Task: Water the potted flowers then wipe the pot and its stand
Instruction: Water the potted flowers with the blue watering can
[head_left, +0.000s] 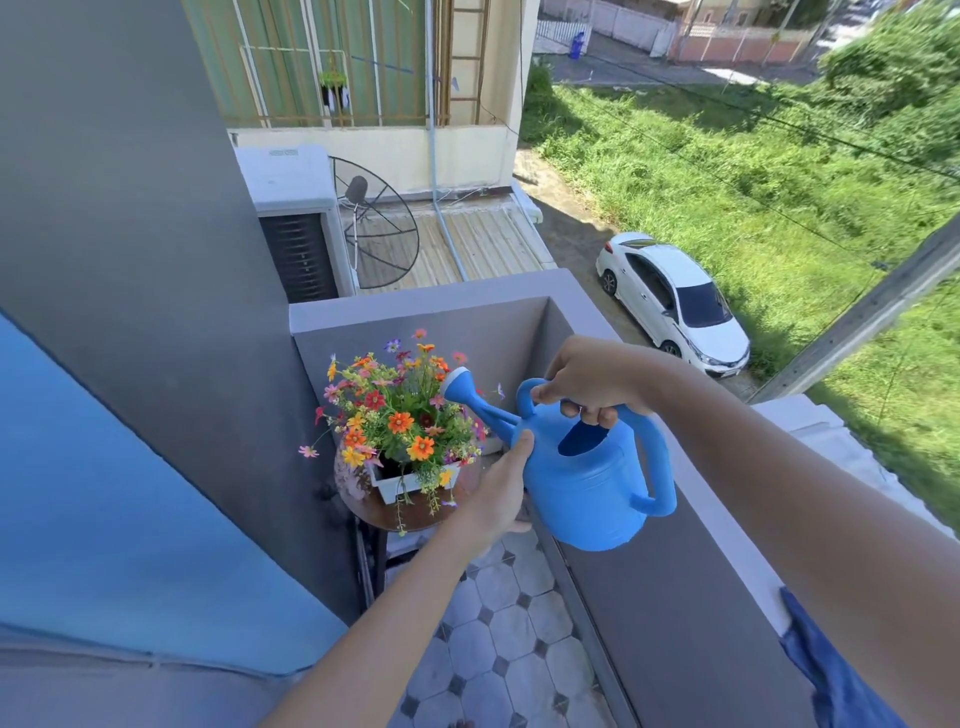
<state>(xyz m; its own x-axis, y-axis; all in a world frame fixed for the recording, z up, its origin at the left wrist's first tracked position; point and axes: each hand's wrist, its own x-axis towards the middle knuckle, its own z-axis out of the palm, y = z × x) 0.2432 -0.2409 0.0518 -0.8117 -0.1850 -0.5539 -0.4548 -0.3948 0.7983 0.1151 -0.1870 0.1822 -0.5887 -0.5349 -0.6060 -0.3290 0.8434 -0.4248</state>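
Note:
A bunch of orange, red and purple flowers (397, 415) grows in a white rectangular pot (410, 480). The pot stands on a round brown stand (410, 512) in the balcony corner. I hold a blue watering can (587, 478) just right of the flowers, its rose-tipped spout tilted over the blooms. My right hand (592, 382) grips the can's top handle. My left hand (501, 491) presses against the can's front side, below the spout's base. No water stream is visible.
A grey parapet wall (675, 587) runs along the right and behind the pot. A grey and blue wall (156, 415) closes the left. The floor has octagonal tiles (509, 634). A blue cloth (831, 670) shows at lower right. Far below are a white car (675, 301) and grass.

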